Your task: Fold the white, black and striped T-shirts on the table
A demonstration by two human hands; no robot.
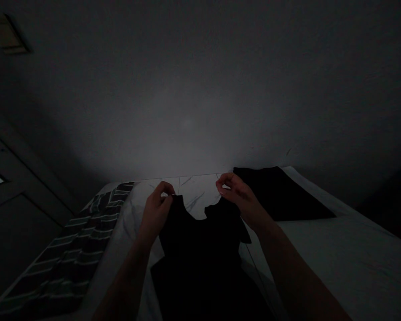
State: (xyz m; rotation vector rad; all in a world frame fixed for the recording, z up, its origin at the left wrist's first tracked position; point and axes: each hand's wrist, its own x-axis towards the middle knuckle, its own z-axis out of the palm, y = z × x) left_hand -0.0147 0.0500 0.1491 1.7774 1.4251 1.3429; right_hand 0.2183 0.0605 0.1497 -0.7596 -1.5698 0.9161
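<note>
While hands (157,213) pinch its shoulders, a top (200,254) hangs — probably black

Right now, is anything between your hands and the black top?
No, nothing visible: your left hand and right hand touch the black top directly, one at each shoulder.

Dim room, pale glow spreading across the wall (187,125), corners sinking into deep shadow, black garment (200,258) almost featureless, image grainy, edges bowed by wide-angle distortion
</note>
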